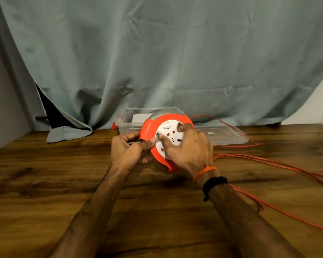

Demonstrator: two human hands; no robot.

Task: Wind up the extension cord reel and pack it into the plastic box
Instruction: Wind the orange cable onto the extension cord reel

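Observation:
I hold an orange extension cord reel (149, 129) with a white socket face tilted up above the wooden table (63, 174). My left hand (126, 150) grips its left rim. My right hand (190, 148) lies over the white face, fingers pressed on it. Loose orange cord (280, 164) trails off to the right across the table in several strands. Behind the reel stands the clear plastic box (125, 120), with its clear lid (229, 135) lying flat to its right.
A grey curtain (157, 53) hangs behind the table, its hem resting on the back left of the tabletop. A dark object shows behind the curtain at left. White wall stands at far right.

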